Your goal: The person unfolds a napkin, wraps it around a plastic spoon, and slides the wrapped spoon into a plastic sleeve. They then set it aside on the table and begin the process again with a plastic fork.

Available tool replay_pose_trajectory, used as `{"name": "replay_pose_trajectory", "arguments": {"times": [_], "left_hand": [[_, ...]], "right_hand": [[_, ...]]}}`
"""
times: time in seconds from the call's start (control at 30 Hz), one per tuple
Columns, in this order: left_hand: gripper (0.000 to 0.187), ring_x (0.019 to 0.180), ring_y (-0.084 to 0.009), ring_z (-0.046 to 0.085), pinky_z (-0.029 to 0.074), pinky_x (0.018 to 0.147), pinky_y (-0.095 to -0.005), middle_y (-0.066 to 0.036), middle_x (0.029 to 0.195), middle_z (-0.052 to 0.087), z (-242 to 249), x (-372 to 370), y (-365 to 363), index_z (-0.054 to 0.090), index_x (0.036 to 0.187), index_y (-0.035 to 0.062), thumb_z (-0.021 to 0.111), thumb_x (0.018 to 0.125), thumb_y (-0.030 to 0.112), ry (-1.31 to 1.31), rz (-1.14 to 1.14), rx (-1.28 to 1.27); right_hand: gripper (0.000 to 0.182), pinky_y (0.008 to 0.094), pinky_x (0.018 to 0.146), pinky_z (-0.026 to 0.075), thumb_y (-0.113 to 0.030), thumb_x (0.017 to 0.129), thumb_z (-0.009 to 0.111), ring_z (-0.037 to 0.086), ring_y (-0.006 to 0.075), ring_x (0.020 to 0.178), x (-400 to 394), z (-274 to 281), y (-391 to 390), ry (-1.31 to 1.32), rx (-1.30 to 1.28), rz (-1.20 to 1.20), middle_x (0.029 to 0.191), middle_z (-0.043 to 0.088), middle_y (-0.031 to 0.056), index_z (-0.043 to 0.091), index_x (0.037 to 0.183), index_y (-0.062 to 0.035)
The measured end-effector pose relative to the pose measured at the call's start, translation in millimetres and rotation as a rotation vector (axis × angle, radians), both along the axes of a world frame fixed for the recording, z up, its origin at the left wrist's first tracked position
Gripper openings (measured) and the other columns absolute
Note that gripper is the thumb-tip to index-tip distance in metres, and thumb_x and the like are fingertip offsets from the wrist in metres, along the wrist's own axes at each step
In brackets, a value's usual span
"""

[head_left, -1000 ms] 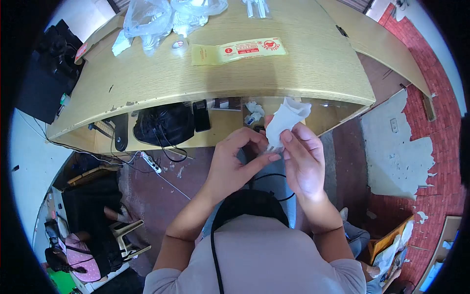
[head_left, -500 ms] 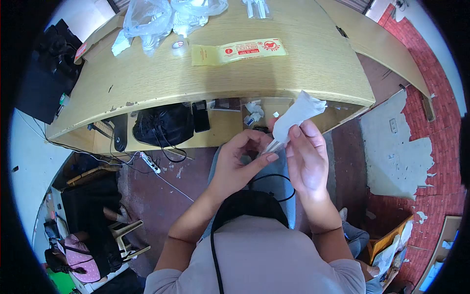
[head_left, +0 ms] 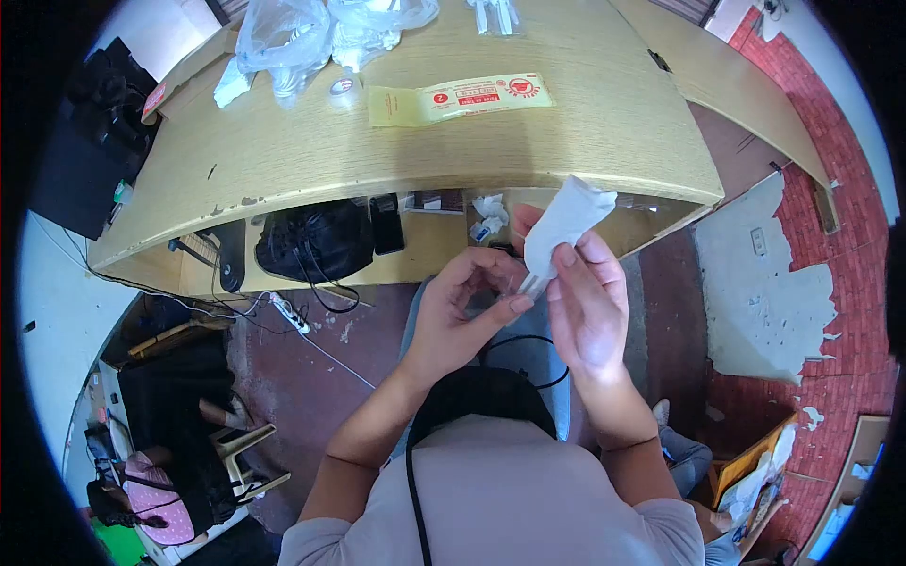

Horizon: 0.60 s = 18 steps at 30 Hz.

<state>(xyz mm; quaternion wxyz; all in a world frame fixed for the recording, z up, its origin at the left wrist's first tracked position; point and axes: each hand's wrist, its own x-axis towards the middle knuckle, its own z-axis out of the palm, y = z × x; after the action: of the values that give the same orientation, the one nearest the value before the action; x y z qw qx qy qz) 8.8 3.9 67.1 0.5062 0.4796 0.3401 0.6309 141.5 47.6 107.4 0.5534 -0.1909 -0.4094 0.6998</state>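
Both hands are raised in front of my body, below the desk's front edge. My right hand [head_left: 593,302] grips a white tissue [head_left: 566,224] that stands up and leans right. Clear plastic prongs [head_left: 534,284] stick out at the tissue's lower end. My left hand [head_left: 467,307] pinches that lower end between thumb and fingers, close to the right fingers. On the desk lies a yellow printed wrapper [head_left: 462,100].
Plastic bags [head_left: 286,42], a tape roll [head_left: 342,87] and a clear packet [head_left: 494,17] lie along the desk [head_left: 604,123]. The open shelf holds a black bag [head_left: 316,240], a phone [head_left: 387,224] and crumpled paper [head_left: 489,217]. A person [head_left: 156,495] sits lower left.
The tissue has shifted slightly left and is more upright. More of the right hand's fingers show behind it. The left hand has barely moved.
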Motion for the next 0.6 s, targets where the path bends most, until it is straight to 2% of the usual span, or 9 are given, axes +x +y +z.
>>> {"name": "replay_pose_trajectory", "arguments": {"times": [0.17, 0.23, 0.27, 0.33, 0.53, 0.6], "left_hand": [[0.029, 0.096, -0.0106, 0.054, 0.042, 0.088, -0.027, -0.003, 0.099, 0.058, -0.4, 0.9, -0.2, 0.053, 0.107, 0.0017, 0.068, 0.082, 0.001, 0.009, -0.033, 0.004], [0.029, 0.096, -0.0107, 0.054, 0.042, 0.089, -0.027, -0.003, 0.099, 0.058, -0.4, 1.1, 1.7, 0.053, 0.107, 0.0017, 0.068, 0.082, 0.001, -0.006, -0.063, 0.009], [0.028, 0.097, -0.0107, 0.054, 0.042, 0.089, -0.027, -0.003, 0.099, 0.058, -0.3, 2.3, 0.6, 0.053, 0.106, 0.0014, 0.068, 0.082, 0.001, -0.013, -0.047, 0.015], [0.028, 0.097, -0.0106, 0.054, 0.041, 0.089, -0.0271, -0.003, 0.1, 0.059, 1.8, 3.5, -0.9, 0.053, 0.106, 0.0012, 0.067, 0.083, 0.001, -0.017, -0.03, 0.019], [0.027, 0.097, -0.0115, 0.056, 0.043, 0.089, -0.028, -0.005, 0.102, 0.059, 3.1, 12.3, -8.0, 0.053, 0.107, 0.0, 0.066, 0.084, 0.0, 0.05, 0.041, -0.017], [0.027, 0.099, -0.0114, 0.056, 0.044, 0.089, -0.0275, -0.006, 0.103, 0.059, -3.3, 12.1, -6.6, 0.052, 0.108, -0.001, 0.065, 0.085, -0.001, -0.039, 0.022, -0.006]], "right_hand": [[0.032, 0.0427, 0.099, 0.042, -0.007, 0.094, 0.045, 0.056, 0.0338, 0.113, -1.3, 0.1, -1.1, 0.051, 0.025, 0.05, 0.12, 0.055, 0.027, 0.046, 0.123, 0.0071], [0.032, 0.0356, 0.099, 0.041, -0.006, 0.094, 0.049, 0.057, 0.0258, 0.112, 0.8, 1.1, -0.2, 0.095, 0.001, 0.133, 0.118, 0.059, 0.0206, 0.046, 0.123, 0.0054], [0.032, 0.0356, 0.099, 0.041, -0.006, 0.094, 0.049, 0.057, 0.0258, 0.112, 1.4, 1.7, -1.1, 0.095, 0.004, 0.135, 0.118, 0.059, 0.0206, 0.046, 0.123, 0.0054], [0.03, 0.0418, 0.093, 0.046, -0.008, 0.095, 0.045, 0.059, 0.032, 0.107, 1.9, 1.8, -3.8, 0.032, -0.008, 0.082, 0.112, 0.059, 0.0249, 0.047, 0.121, 0.0059], [0.028, 0.0398, 0.089, 0.049, -0.011, 0.097, 0.043, 0.06, 0.0298, 0.105, 2.0, 2.9, -3.4, 0.039, -0.083, 0.089, 0.109, 0.061, 0.024, 0.048, 0.119, 0.0046], [0.029, 0.0382, 0.092, 0.047, -0.009, 0.096, 0.045, 0.06, 0.0281, 0.107, 1.2, 1.4, -2.2, 0.078, -0.096, 0.105, 0.11, 0.061, 0.0208, 0.047, 0.122, 0.0047]]}}
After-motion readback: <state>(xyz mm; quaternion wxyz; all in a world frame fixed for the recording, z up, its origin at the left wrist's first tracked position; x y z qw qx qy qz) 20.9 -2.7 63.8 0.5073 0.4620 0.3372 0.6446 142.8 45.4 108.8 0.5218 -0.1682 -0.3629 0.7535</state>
